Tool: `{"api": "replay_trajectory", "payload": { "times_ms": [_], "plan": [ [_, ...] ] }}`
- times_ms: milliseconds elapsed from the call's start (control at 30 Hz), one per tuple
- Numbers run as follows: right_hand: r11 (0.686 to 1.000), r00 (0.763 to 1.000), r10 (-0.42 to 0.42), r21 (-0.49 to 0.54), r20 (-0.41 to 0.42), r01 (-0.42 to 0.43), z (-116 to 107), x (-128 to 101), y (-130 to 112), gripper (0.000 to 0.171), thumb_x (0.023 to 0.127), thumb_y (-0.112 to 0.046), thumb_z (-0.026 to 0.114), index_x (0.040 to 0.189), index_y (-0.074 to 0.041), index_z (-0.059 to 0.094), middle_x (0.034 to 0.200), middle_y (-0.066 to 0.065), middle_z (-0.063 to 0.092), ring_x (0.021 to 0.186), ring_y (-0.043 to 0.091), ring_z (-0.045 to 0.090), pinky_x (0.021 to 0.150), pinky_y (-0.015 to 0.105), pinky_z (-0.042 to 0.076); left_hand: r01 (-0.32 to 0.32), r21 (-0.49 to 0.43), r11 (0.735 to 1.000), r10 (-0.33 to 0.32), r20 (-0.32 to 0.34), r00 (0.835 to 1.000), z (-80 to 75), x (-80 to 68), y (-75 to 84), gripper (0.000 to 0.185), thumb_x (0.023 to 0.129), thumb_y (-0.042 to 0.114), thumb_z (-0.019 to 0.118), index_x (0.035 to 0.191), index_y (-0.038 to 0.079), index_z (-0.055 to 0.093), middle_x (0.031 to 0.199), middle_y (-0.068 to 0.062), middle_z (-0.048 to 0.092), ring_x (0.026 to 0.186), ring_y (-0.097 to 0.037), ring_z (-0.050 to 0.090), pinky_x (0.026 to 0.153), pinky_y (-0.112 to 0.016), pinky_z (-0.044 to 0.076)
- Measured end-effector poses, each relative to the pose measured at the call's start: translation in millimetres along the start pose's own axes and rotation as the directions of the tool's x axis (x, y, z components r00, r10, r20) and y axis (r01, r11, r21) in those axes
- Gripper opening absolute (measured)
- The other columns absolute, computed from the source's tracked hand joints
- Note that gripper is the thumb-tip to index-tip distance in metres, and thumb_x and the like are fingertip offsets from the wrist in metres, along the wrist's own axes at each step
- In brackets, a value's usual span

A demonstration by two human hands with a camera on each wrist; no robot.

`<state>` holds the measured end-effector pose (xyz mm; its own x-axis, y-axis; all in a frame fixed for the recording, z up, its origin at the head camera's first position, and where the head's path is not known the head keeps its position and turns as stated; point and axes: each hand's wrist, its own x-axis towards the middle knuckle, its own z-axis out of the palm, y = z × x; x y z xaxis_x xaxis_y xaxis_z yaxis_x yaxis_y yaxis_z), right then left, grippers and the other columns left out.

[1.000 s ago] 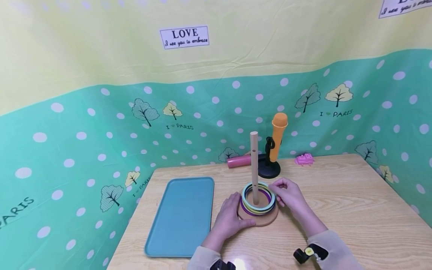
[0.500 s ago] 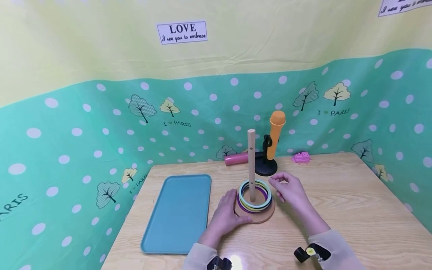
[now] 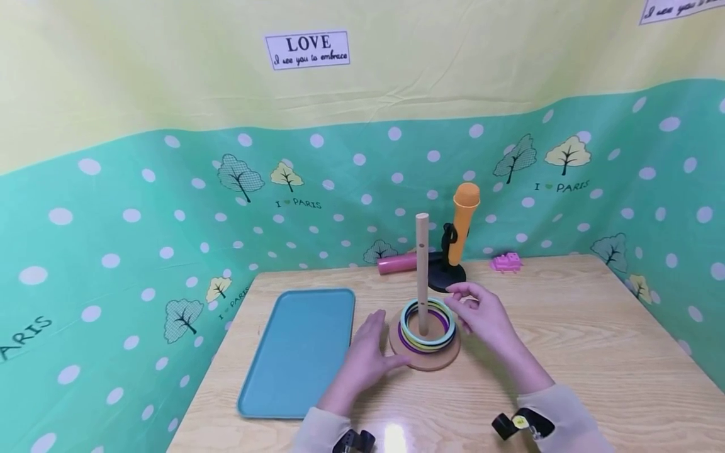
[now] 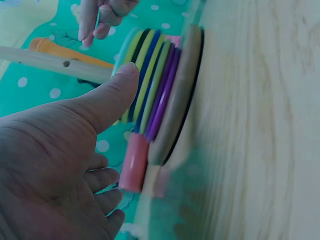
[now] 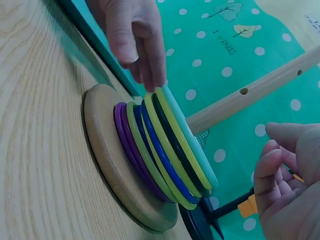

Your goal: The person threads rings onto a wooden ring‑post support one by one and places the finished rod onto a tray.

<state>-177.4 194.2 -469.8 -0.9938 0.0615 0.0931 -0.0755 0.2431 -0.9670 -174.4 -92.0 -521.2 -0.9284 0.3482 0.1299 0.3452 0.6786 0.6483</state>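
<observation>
Two hands flank a wooden peg stand (image 3: 423, 360) on the table (image 3: 595, 352). A stack of coloured rings (image 3: 427, 326) lies around the upright peg (image 3: 421, 270), resting on the round base. The left hand (image 3: 368, 355) lies just left of the base, fingers straight and relaxed, thumb close to the rings, holding nothing. The right hand (image 3: 481, 314) hovers just right of the stack, fingers loosely curled, empty, clear of the rings. A blue tray (image 3: 297, 352) lies to the left; an orange microphone (image 3: 464, 223) stands behind.
</observation>
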Motion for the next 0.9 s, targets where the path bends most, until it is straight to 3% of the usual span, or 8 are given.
{"api": "replay_trajectory", "payload": {
  "times_ms": [167,433,600,700,900],
  "plan": [
    [0.999,0.999,-0.032,-0.018,0.032,0.033,6,1,-6,0.038,0.105,-0.021,0.079,0.138,-0.004,0.070,0.110,0.014,0.068,0.061,0.015,0.059,0.050,0.027,0.052,0.004,-0.010,1.000,-0.005,-0.045,0.999,-15.2,-6.3,-4.2,0.108,0.092,0.044,0.091,0.170,-0.003,0.033,0.173,-0.029,0.036,0.161,-0.046,0.032,0.131,-0.063,0.029],
    [0.998,0.996,-0.062,-0.010,0.062,0.063,12,2,-8,0.042,0.106,-0.022,0.079,0.143,-0.007,0.069,0.117,0.014,0.071,0.065,0.018,0.063,0.055,0.031,0.059,0.030,0.015,0.999,-0.027,-0.155,0.988,-44.1,-17.2,-17.2,0.070,0.113,0.036,0.066,0.168,0.000,0.042,0.168,-0.027,0.045,0.156,-0.048,0.041,0.128,-0.065,0.036],
    [0.997,0.994,-0.072,-0.001,0.081,0.072,17,4,-10,0.044,0.105,-0.021,0.080,0.144,-0.004,0.067,0.120,0.015,0.070,0.074,0.030,0.069,0.059,0.032,0.062,0.008,0.073,0.997,0.011,-0.245,0.969,-65.6,-24.4,-29.5,0.057,0.115,0.029,0.062,0.162,-0.002,0.051,0.157,-0.026,0.057,0.149,-0.047,0.050,0.123,-0.064,0.044],
    [0.998,0.994,-0.069,0.001,0.090,0.069,22,4,-10,0.045,0.106,-0.021,0.079,0.146,-0.006,0.066,0.121,0.014,0.070,0.075,0.029,0.069,0.061,0.033,0.063,0.007,0.099,0.995,0.024,-0.303,0.953,-77.6,-30.5,-36.4,0.052,0.114,0.023,0.064,0.158,-0.003,0.055,0.150,-0.024,0.062,0.143,-0.045,0.056,0.118,-0.064,0.049],
    [0.999,0.994,-0.050,-0.002,0.096,0.050,27,3,-8,0.047,0.105,-0.023,0.080,0.147,-0.009,0.065,0.109,0.015,0.070,0.070,0.023,0.065,0.061,0.031,0.061,0.068,0.093,0.993,-0.033,-0.338,0.941,-100.5,-42.9,-52.1,0.050,0.116,0.023,0.062,0.159,-0.001,0.055,0.147,-0.021,0.063,0.139,-0.044,0.059,0.116,-0.064,0.051]
  ]
}}
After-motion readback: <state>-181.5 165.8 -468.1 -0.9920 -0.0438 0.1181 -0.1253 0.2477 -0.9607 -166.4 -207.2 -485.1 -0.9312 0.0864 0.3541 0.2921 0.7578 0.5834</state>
